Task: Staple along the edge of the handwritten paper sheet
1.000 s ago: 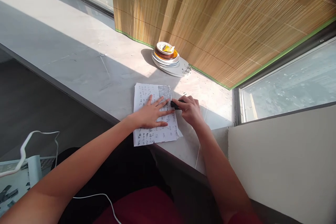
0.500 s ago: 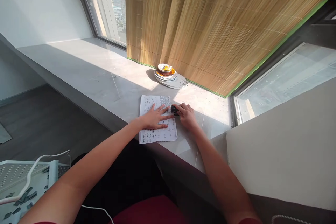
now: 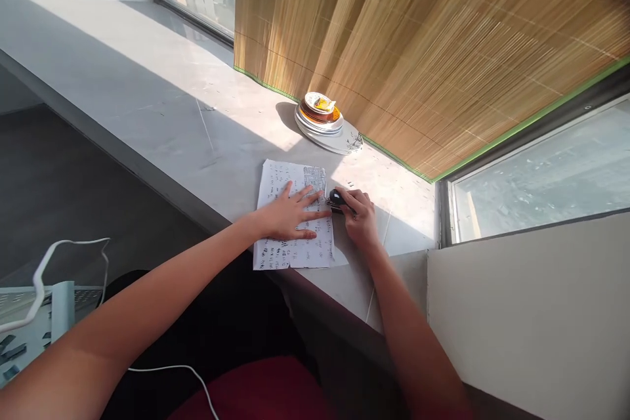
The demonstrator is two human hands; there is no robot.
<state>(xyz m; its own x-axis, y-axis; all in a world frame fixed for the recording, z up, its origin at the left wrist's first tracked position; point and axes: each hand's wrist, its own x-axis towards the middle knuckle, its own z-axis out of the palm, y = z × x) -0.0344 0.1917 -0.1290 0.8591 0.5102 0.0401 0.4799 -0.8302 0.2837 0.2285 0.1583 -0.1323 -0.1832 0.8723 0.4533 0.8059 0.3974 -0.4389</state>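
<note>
A sheet of paper (image 3: pixel 272 193) covered in handwriting lies on the pale stone window ledge (image 3: pixel 162 138), its lower edge reaching the ledge's front. My left hand (image 3: pixel 290 211) rests flat on the sheet with its fingers spread. At the paper's right edge, my right hand (image 3: pixel 361 215) grips a small black stapler (image 3: pixel 336 198) between thumb and fingers. The stapler's front end meets the edge of the paper; whether the sheet sits inside its jaws I cannot tell.
Behind the paper, a stack of plates (image 3: pixel 319 119) stands near a bamboo blind (image 3: pixel 394 46). A white wall (image 3: pixel 531 302) bounds the ledge on the right. At lower left are a white cable (image 3: pixel 39 282) and a light-coloured rack (image 3: pixel 62 312).
My view has tilted down and come closer to the ledge. Both hands keep nearly the same place: the left flat on the paper, the right holding the stapler at its edge.
</note>
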